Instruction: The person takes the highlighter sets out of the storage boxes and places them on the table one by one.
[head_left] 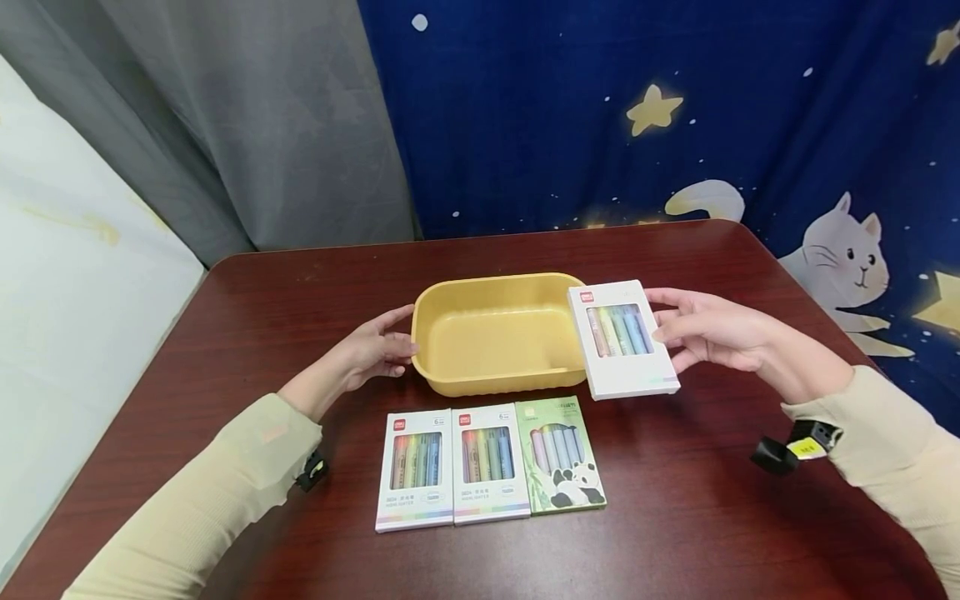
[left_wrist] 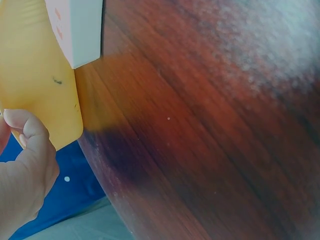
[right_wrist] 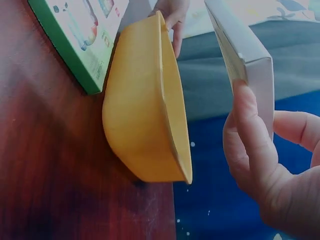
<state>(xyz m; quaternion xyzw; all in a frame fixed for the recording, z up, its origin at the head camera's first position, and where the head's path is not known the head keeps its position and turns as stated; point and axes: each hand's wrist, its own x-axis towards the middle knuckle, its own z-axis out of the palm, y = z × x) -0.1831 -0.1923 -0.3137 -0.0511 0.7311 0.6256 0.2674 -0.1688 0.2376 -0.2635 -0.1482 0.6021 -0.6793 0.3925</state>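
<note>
A yellow plastic basket (head_left: 495,385) stands on the table. My left hand (head_left: 378,348) pinches its left rim, the thumb and fingers on either side of the edge; the left wrist view shows that hand (left_wrist: 30,170) at the basket's corner. My right hand (head_left: 712,333) holds a white box of highlighters (head_left: 626,367) by its right edge, raised in front of the basket's right end. In the right wrist view the white box (right_wrist: 257,75) is gripped between thumb and fingers, apart from the basket (right_wrist: 135,95).
Two more white highlighter boxes (head_left: 414,508) (head_left: 491,504) and a green panda box of pens (head_left: 540,492) lie side by side in front of the basket. Beneath everything is the dark red wooden table (head_left: 300,333). Grey and blue curtains (head_left: 525,108) hang behind its far edge.
</note>
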